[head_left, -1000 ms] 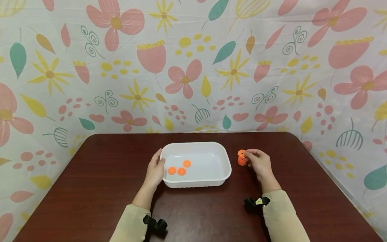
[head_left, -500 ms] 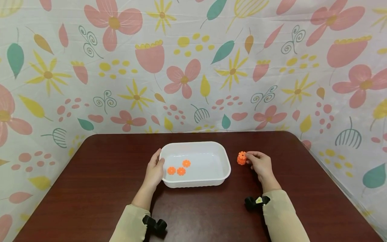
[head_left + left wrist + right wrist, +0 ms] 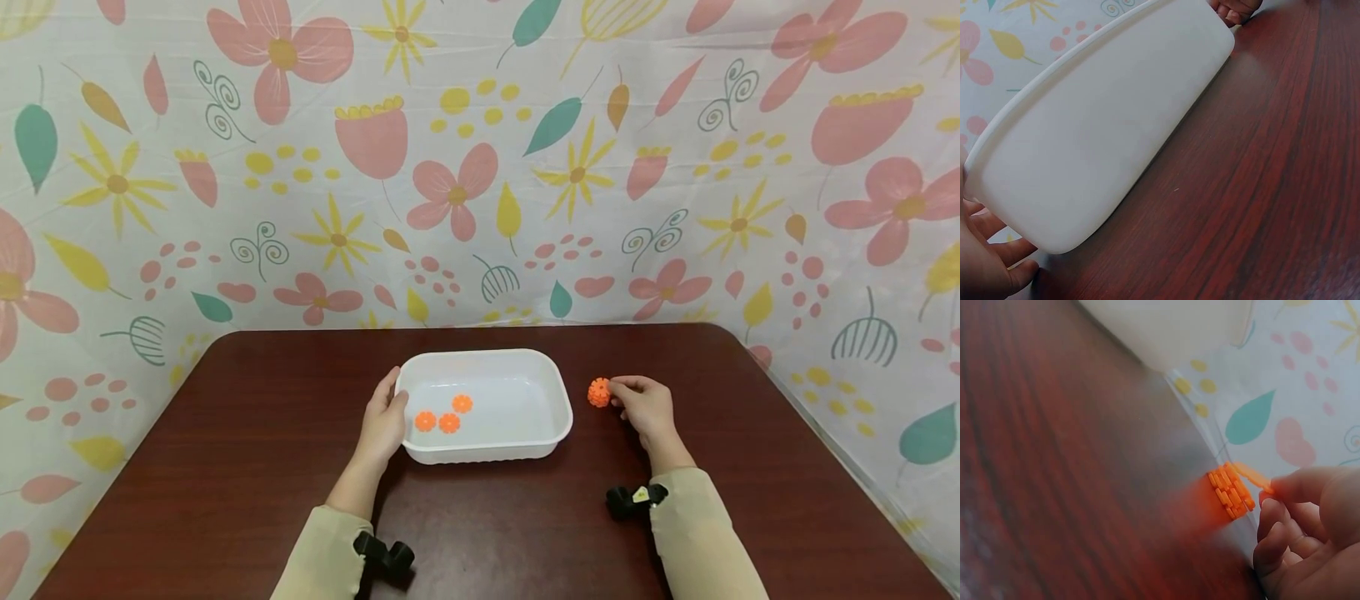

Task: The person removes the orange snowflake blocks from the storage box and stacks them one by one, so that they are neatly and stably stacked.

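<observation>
My left hand [image 3: 384,423] grips the left end of a white plastic basin [image 3: 517,454], thumb over the rim; in the left wrist view its fingers [image 3: 1013,253] lie against the outer wall. Inside, near that end, lie three flat orange notched discs [image 3: 449,423]. To the right of the basin, my right hand [image 3: 647,410] pinches another orange disc [image 3: 1254,477] by its edge between thumb and forefinger. That disc leans, its far edge at the top of a short stack of like discs [image 3: 1229,495] on the table.
A dark red-brown wooden table [image 3: 495,525] bears everything. Behind it hangs a white cloth [image 3: 480,275] printed with flowers and leaves, close to the table's far edge. Black wrist cameras [image 3: 386,557] sit at both sleeves.
My right hand has lowered the pinched disc slightly, from standing above the stack to overlapping it. My left hand stays on the basin, and the discs inside lie as before.
</observation>
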`<action>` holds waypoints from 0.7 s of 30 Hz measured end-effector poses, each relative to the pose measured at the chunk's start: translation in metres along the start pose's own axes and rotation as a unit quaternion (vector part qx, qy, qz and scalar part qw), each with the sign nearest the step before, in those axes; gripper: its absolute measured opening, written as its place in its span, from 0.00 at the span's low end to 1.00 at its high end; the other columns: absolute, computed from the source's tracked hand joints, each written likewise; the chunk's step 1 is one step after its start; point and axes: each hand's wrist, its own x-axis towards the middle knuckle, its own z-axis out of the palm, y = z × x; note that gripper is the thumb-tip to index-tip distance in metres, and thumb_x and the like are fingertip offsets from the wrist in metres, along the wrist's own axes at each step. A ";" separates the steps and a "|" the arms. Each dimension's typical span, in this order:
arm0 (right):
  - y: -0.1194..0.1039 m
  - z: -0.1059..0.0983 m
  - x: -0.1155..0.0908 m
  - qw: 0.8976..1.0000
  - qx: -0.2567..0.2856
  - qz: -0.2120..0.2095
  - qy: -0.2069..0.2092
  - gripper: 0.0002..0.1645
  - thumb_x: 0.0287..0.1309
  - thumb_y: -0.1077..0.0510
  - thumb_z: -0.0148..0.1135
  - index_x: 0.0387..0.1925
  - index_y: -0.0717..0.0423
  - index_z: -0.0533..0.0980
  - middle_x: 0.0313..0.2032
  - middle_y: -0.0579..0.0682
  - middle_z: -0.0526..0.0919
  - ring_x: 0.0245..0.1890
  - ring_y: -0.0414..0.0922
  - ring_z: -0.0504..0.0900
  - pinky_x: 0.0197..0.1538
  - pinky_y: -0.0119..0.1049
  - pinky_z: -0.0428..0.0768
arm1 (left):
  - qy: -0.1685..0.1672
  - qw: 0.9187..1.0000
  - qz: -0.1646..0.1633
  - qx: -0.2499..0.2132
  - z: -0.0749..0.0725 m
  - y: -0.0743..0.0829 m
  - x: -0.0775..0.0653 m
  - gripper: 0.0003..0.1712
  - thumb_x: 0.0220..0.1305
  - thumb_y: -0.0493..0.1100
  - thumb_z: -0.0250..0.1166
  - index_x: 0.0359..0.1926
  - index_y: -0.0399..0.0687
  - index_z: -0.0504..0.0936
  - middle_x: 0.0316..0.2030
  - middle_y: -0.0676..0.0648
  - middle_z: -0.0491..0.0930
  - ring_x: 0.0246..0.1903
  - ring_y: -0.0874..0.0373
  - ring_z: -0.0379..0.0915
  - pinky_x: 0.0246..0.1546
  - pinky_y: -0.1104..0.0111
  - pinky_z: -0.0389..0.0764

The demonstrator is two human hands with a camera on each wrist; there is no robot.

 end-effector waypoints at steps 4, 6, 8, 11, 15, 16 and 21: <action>0.000 0.000 -0.001 1.000 -0.012 0.002 0.001 0.19 0.61 0.56 0.59 0.48 0.65 0.77 0.26 0.45 0.79 0.23 0.37 0.76 0.25 0.32 0.77 | 0.000 1.000 0.001 -0.009 0.001 0.000 -0.001 0.29 0.72 0.41 0.44 0.72 0.48 0.54 0.71 0.40 0.56 0.69 0.45 0.53 0.68 0.50 0.57; -0.001 0.000 -0.001 1.000 -0.018 0.002 0.003 0.18 0.61 0.56 0.59 0.47 0.65 0.77 0.27 0.46 0.80 0.23 0.38 0.76 0.25 0.32 0.77 | -0.002 1.000 0.001 -0.014 0.001 0.000 -0.001 0.29 0.72 0.41 0.44 0.72 0.48 0.54 0.71 0.41 0.55 0.69 0.45 0.52 0.68 0.50 0.57; -0.001 0.001 -0.001 1.000 -0.022 0.000 0.005 0.18 0.61 0.56 0.59 0.47 0.66 0.77 0.27 0.47 0.80 0.22 0.39 0.76 0.25 0.32 0.77 | -0.002 1.000 -0.001 -0.016 0.000 0.000 -0.001 0.29 0.72 0.41 0.44 0.73 0.48 0.54 0.71 0.41 0.55 0.69 0.46 0.52 0.68 0.51 0.57; -0.001 0.001 -0.001 1.000 -0.028 -0.003 0.007 0.17 0.61 0.57 0.59 0.46 0.66 0.78 0.26 0.48 0.81 0.21 0.39 0.76 0.24 0.33 0.77 | -0.002 1.000 -0.002 -0.017 0.000 0.000 -0.001 0.29 0.73 0.41 0.44 0.73 0.49 0.54 0.71 0.41 0.55 0.69 0.46 0.52 0.68 0.51 0.57; -0.001 0.001 -0.002 0.999 -0.037 -0.004 0.011 0.16 0.61 0.57 0.59 0.44 0.66 0.78 0.25 0.49 0.81 0.21 0.39 0.76 0.24 0.33 0.77 | 0.000 1.000 -0.001 -0.014 0.000 0.000 0.000 0.29 0.72 0.41 0.44 0.72 0.49 0.54 0.71 0.41 0.56 0.69 0.46 0.53 0.68 0.51 0.58; -0.001 0.001 -0.002 0.999 -0.039 -0.003 0.012 0.16 0.61 0.57 0.60 0.44 0.66 0.78 0.24 0.49 0.81 0.21 0.39 0.76 0.24 0.33 0.77 | 0.000 1.000 -0.001 -0.013 0.000 0.000 0.000 0.29 0.72 0.41 0.44 0.72 0.49 0.54 0.71 0.41 0.56 0.69 0.46 0.53 0.68 0.50 0.58; 0.000 0.001 -0.002 0.999 -0.048 0.007 0.017 0.15 0.60 0.57 0.60 0.44 0.64 0.78 0.24 0.49 0.81 0.19 0.39 0.75 0.23 0.33 0.78 | -0.002 1.000 -0.005 -0.011 0.000 -0.001 0.000 0.29 0.72 0.42 0.44 0.73 0.50 0.54 0.71 0.41 0.56 0.69 0.46 0.53 0.67 0.51 0.58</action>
